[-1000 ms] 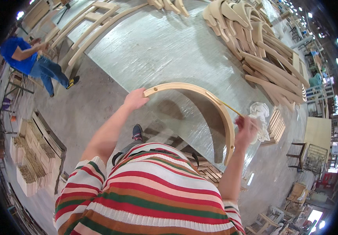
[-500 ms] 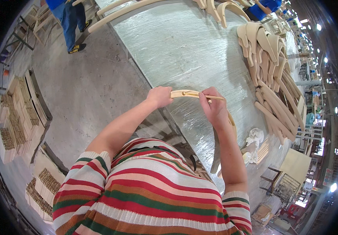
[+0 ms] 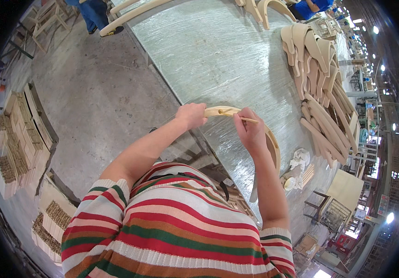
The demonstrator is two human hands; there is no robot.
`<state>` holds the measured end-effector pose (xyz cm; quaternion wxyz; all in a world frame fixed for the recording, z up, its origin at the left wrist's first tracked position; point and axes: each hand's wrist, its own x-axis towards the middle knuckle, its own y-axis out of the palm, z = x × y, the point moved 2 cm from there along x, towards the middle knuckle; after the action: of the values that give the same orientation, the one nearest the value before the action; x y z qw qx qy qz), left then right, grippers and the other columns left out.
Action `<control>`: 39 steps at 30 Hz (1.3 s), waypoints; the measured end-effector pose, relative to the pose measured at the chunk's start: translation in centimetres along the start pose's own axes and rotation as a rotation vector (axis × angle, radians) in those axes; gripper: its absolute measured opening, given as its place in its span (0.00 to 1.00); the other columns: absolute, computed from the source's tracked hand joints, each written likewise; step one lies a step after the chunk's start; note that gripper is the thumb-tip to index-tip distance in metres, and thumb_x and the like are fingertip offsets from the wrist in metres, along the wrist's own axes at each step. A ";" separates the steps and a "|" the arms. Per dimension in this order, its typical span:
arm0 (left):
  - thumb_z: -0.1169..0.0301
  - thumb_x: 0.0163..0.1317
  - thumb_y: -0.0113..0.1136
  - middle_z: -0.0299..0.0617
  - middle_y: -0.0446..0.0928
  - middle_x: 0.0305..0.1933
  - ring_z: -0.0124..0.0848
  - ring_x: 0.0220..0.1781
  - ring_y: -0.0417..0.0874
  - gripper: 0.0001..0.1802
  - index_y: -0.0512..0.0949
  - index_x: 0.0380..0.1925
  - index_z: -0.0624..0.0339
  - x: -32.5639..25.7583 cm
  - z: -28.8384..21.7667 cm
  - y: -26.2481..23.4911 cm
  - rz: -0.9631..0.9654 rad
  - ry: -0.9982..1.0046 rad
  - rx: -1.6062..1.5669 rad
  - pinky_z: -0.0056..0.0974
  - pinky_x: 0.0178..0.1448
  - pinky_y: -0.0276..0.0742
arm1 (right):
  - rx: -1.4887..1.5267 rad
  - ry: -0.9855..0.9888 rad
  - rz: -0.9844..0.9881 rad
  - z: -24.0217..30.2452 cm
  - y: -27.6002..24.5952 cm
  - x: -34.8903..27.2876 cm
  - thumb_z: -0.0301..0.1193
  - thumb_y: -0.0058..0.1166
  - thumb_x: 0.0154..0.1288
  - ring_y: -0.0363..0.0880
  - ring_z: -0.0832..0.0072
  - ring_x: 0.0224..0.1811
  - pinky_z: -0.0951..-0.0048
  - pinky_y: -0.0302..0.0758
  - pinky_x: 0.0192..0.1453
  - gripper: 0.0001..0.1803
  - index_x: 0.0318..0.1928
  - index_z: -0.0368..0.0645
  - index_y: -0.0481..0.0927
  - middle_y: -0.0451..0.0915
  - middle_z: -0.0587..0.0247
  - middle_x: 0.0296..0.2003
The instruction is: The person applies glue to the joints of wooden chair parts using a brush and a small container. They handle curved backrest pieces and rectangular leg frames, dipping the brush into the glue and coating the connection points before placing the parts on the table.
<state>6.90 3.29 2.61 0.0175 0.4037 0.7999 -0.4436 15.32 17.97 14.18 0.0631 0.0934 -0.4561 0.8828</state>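
Note:
A curved pale wooden part [image 3: 275,146], shaped like a bent chair rail, arcs above the plastic-covered table [image 3: 199,60] near its front edge. My left hand [image 3: 191,116] is closed round its left end. Along the upper face of the part runs a short slot [image 3: 225,111], darker than the wood round it. Just right of that slot, my right hand [image 3: 251,133] pinches a thin wooden stick [image 3: 249,120] between thumb and fingers. The stick's far end is partly hidden by the fingers. Behind my right forearm the arc continues downward.
Curved wooden parts [image 3: 308,51] and rods [image 3: 327,125] lie piled on the table's right side. A white cloth [image 3: 300,159], a small tub [image 3: 290,183] and thin sticks [image 3: 308,175] are nearer. Boards [image 3: 26,134] stand stacked at left. Other people [image 3: 93,14] are at the far side.
The stick has tilted, and less of it shows over the slot. Both hands and the wooden part have shifted slightly. The person at the far left has moved farther out of view.

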 end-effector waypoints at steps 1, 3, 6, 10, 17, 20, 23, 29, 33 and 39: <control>0.61 0.54 0.56 0.46 0.81 0.35 0.44 0.40 0.82 0.17 0.75 0.42 0.54 0.0 0.1 0.0 -0.001 0.001 0.001 0.47 0.43 0.77 | 0.037 0.047 0.008 0.1 0.0 -0.1 0.24 0.54 0.61 0.68 0.71 0.18 0.71 0.65 0.24 0.08 0.26 0.38 0.71 0.71 0.60 0.19; 0.61 0.54 0.57 0.46 0.81 0.35 0.44 0.39 0.82 0.16 0.75 0.42 0.54 0.1 0.1 0.0 -0.003 0.008 0.004 0.47 0.43 0.77 | 0.050 0.034 -0.036 0.1 0.2 0.1 0.24 0.53 0.61 0.68 0.74 0.19 0.71 0.65 0.24 0.08 0.26 0.38 0.71 0.71 0.61 0.18; 0.61 0.54 0.57 0.46 0.81 0.35 0.44 0.39 0.82 0.16 0.74 0.41 0.55 0.1 0.0 0.1 0.019 0.002 0.009 0.47 0.42 0.77 | 0.000 0.004 -0.028 0.4 0.0 -0.3 0.23 0.53 0.61 0.70 0.66 0.21 0.68 0.66 0.26 0.07 0.27 0.38 0.69 0.71 0.57 0.21; 0.61 0.54 0.57 0.47 0.81 0.34 0.45 0.39 0.82 0.17 0.74 0.41 0.56 0.3 0.0 0.0 0.014 0.022 0.004 0.48 0.42 0.77 | 0.057 0.087 0.008 0.7 0.0 -0.2 0.23 0.53 0.61 0.72 0.60 0.23 0.64 0.68 0.28 0.07 0.28 0.39 0.68 0.71 0.56 0.22; 0.61 0.53 0.58 0.50 0.80 0.32 0.47 0.37 0.82 0.18 0.74 0.41 0.58 0.6 0.6 0.3 -0.014 0.073 -0.004 0.48 0.41 0.77 | -0.035 0.114 -0.032 1.2 0.5 -0.6 0.23 0.54 0.60 0.73 0.59 0.22 0.63 0.68 0.27 0.08 0.28 0.39 0.68 0.71 0.54 0.21; 0.61 0.53 0.58 0.50 0.80 0.32 0.48 0.37 0.82 0.18 0.74 0.41 0.58 0.6 0.7 0.2 0.000 0.089 -0.004 0.49 0.41 0.77 | -0.004 0.175 -0.059 1.2 0.6 -0.4 0.24 0.55 0.60 0.73 0.58 0.23 0.63 0.69 0.27 0.08 0.28 0.38 0.68 0.71 0.53 0.22; 0.60 0.53 0.58 0.50 0.80 0.32 0.48 0.37 0.82 0.18 0.74 0.41 0.58 0.6 0.6 0.0 0.029 0.105 -0.004 0.49 0.41 0.77 | -0.014 0.133 -0.122 1.6 1.0 -0.2 0.24 0.54 0.60 0.72 0.62 0.22 0.66 0.68 0.27 0.08 0.28 0.38 0.69 0.72 0.55 0.21; 0.59 0.52 0.59 0.50 0.80 0.32 0.48 0.36 0.82 0.20 0.73 0.42 0.58 1.1 1.1 0.1 0.037 0.152 0.015 0.49 0.41 0.77 | -0.043 0.205 -0.091 1.5 0.8 0.0 0.26 0.54 0.61 0.72 0.67 0.21 0.70 0.68 0.27 0.07 0.28 0.38 0.73 0.74 0.57 0.21; 0.59 0.53 0.57 0.51 0.80 0.30 0.48 0.35 0.82 0.18 0.72 0.39 0.61 1.2 1.1 -0.1 0.062 0.187 0.016 0.48 0.40 0.77 | -0.047 0.209 -0.079 2.2 0.7 0.4 0.25 0.54 0.61 0.73 0.59 0.24 0.64 0.69 0.28 0.07 0.28 0.38 0.71 0.73 0.54 0.22; 0.58 0.53 0.57 0.51 0.80 0.31 0.50 0.35 0.81 0.20 0.72 0.40 0.59 1.6 1.6 0.0 0.093 0.209 0.010 0.51 0.40 0.76 | -0.048 0.219 -0.094 2.5 0.8 0.8 0.26 0.54 0.60 0.74 0.55 0.25 0.61 0.70 0.29 0.08 0.28 0.38 0.70 0.73 0.52 0.23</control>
<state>5.26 3.19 1.03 -0.0474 0.4847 0.7754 -0.4020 14.67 15.49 15.15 0.1562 0.0163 -0.4626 0.8725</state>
